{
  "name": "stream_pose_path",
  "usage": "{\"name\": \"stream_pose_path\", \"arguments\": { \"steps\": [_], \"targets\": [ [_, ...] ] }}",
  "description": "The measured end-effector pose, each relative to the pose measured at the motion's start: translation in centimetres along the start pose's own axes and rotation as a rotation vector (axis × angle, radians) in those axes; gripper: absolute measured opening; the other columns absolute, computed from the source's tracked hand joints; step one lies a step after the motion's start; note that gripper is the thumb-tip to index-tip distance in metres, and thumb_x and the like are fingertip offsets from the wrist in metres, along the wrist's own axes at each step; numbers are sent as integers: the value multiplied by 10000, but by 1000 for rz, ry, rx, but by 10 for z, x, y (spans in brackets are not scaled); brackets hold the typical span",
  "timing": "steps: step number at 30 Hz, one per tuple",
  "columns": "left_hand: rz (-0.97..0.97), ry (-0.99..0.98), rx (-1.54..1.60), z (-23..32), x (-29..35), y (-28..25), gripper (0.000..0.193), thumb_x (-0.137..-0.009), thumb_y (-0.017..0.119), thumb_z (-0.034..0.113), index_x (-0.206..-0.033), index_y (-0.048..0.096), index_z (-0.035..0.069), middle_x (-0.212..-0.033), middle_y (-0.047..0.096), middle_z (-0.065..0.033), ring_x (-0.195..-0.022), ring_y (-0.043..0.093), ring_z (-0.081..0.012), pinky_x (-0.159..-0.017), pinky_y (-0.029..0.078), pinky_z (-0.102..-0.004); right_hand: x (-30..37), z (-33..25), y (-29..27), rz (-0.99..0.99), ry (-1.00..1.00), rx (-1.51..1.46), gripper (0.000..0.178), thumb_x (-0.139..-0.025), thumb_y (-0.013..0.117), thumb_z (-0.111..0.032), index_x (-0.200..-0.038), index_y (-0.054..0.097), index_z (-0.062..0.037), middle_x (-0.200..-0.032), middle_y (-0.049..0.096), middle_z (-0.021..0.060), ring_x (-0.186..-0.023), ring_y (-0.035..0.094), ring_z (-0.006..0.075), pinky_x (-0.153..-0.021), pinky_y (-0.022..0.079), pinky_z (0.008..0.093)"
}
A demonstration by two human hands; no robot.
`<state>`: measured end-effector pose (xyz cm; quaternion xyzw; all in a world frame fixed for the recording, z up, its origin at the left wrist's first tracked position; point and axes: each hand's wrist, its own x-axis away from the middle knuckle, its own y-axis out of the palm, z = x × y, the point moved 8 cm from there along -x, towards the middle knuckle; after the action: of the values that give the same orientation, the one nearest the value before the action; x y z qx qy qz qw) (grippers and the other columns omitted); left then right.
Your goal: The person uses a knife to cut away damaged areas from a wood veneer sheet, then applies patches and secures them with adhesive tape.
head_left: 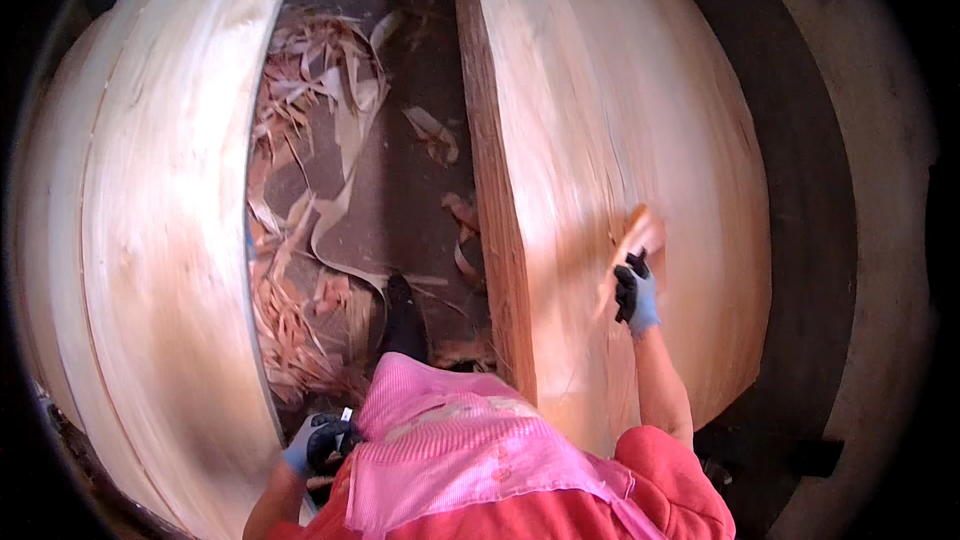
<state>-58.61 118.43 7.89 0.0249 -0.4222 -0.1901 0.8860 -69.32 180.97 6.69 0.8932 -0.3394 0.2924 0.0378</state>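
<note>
We locate the wood strip (632,228) at the right hand (637,297), over the top face of the right veneer stack (570,90). The strip extends from the fingers toward the far side of the stack; its long axis slants slightly rightward as it runs away from us, roughly along the grain of the sheet below. The right hand is the nearer of the two; the left hand (318,443) is well apart from the strip, low and to the left, across the floor gap (405,210).

We read the right hand as gloved, with its fingers curled closely on the near part of the strip. Blur hides the strip's outline, and we cannot tell whether any part of it is joined to the sheet.

We find the left hand, also gloved, beside the near edge of the left veneer stack (170,160), with its fingers bent. A small white item (347,414) shows at its fingertips; we cannot tell whether the hand grips it.

Between the stacks, we note veneer scraps (290,345) on the floor and a dark shoe (404,315) beyond the pink apron (430,470).
</note>
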Motion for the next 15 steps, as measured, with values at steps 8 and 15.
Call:
{"name": "stream_pose_path", "arguments": {
  "steps": [8, 15],
  "targets": [
    [-267, 120, -294, 68, -50, -88, 178, -915, 578, 139, -890, 689, 1, -780, 636, -15, -710, 586, -129, -655, 479, -270, -58, -61, 37, 26, -174, -155, 95, -875, 622, -121, -946, 599, -180, -542, 449, -82, -391, 398, 74, -367, 341, 219],
    [-348, -149, -270, 93, -83, -104, 301, -920, 587, 325, -909, 680, 39, -615, 574, -40, -470, 546, -159, -436, 431, -315, -213, -237, 185, -218, -324, -221, 128, -910, 553, -95, -1029, 565, -140, -789, 565, 7, -674, 573, 157, -593, 488, 289]
  ]
}}
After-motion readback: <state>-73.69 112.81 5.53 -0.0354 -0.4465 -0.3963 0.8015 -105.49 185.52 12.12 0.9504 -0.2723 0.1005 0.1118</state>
